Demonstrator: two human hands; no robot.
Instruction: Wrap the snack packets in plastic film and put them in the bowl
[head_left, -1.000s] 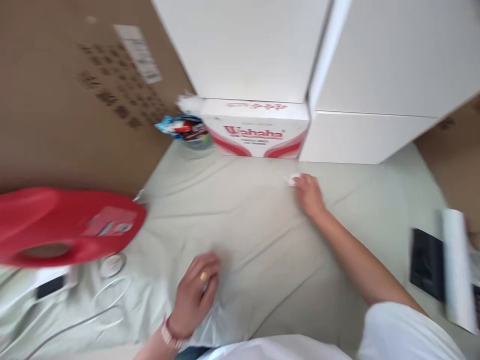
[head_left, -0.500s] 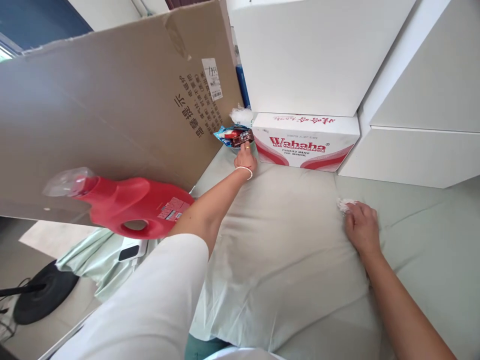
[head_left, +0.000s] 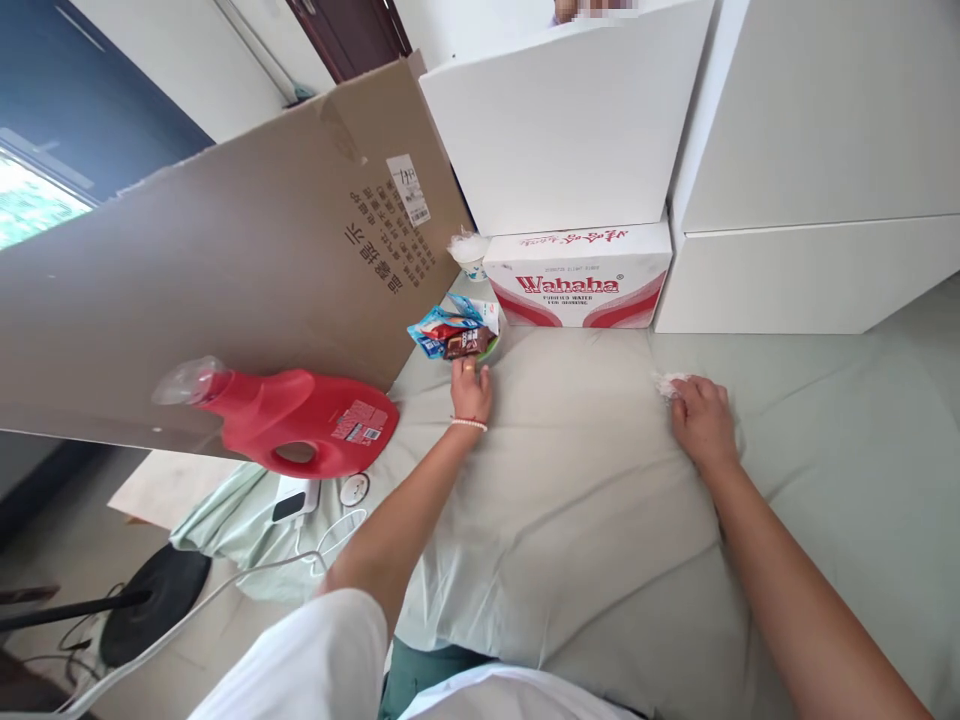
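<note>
My left hand (head_left: 472, 390) grips the near side of a bowl (head_left: 493, 349), whose green rim shows at the right. Piled in it are snack packets (head_left: 448, 325), blue, red and brown. The fingertips are partly hidden against the packets. At the right, my right hand (head_left: 703, 420) rests on the pale green cloth (head_left: 585, 440), its fingers closed on a crumpled white tissue (head_left: 667, 384). Behind the bowl stands a paper cup (head_left: 472, 264) with white, fluffy material sticking out of its top.
A red jug (head_left: 300, 420) lies left of my left arm, before a large cardboard sheet (head_left: 225, 230). The Wahaha carton (head_left: 581, 280) stands against white cabinets (head_left: 555, 140). A white device (head_left: 295, 500), a round lid (head_left: 354, 489) and a cable (head_left: 247, 570) are at lower left.
My left hand has drawn the bowl of packets toward me, away from the carton, and the cup behind it now shows. My right hand stays on the tissue. The camera view has shifted.
</note>
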